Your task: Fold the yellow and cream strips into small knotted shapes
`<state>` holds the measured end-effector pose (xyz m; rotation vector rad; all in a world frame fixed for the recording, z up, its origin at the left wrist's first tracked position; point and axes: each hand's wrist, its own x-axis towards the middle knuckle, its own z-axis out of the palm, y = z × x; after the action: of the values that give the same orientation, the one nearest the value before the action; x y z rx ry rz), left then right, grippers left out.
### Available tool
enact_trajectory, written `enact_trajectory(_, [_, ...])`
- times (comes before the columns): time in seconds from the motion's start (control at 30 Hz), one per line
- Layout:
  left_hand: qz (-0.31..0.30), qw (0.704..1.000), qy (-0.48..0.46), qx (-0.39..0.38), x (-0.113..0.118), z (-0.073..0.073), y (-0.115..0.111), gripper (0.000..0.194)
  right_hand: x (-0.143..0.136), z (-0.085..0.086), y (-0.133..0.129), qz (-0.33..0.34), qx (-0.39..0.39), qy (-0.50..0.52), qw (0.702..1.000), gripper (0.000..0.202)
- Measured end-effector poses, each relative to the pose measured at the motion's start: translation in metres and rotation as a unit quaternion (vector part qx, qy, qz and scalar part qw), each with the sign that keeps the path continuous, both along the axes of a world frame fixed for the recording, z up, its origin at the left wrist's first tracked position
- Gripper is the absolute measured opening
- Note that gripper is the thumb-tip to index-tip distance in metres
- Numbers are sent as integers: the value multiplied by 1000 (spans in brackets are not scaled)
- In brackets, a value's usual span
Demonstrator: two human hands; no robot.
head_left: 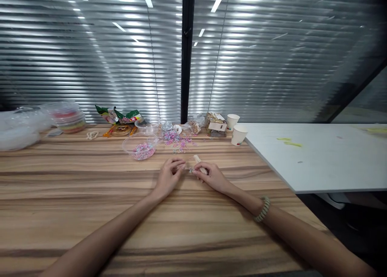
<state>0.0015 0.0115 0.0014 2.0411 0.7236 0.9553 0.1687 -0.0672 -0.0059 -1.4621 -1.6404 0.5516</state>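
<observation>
The right hand has its fingers closed around a pale stick, tips at a small cluster. The left hand is just beside, thumb and forefinger nearly together; whether they pinch anything I cannot tell. Beyond them, coloured bits lie loose between a clear bowl and two cups. Farther back stand a box, snack packets and, far left, stacked tubs.

Two paper cups stand near a white tabletop bearing yellow strips, while stacked plastic containers and green packaging lie farther left, before slatted blinds.
</observation>
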Motion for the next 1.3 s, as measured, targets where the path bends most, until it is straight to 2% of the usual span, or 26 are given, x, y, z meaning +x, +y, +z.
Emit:
enact_trajectory(0.13, [-76,991,49,102,0,6,-7,23,0,1,-1,6,14,-14,1000,19])
enact_trajectory(0.2, [-95,986,69,121,0,6,-8,22,0,1,-1,12,21,-12,1000,19])
enact_trajectory(0.33, [-100,988,76,92,1,3,-5,20,0,1,-1,20,27,-15,999,19])
enact_trajectory(0.63, [-55,998,29,18,1,0,-1,21,-1,4,-2,8,30,-27,999,20])
enact_trajectory(0.83, [-65,998,-8,-24,1,-1,-2,20,-2,7,-3,4,22,-43,999,19])
enact_trajectory(1.03, [-97,995,5,-39,1,4,-6,18,-3,9,-5,16,26,-54,998,14])
enact_trajectory(1.3, [-179,983,18,-37,2,10,-9,16,-1,8,-4,44,31,-41,998,12])
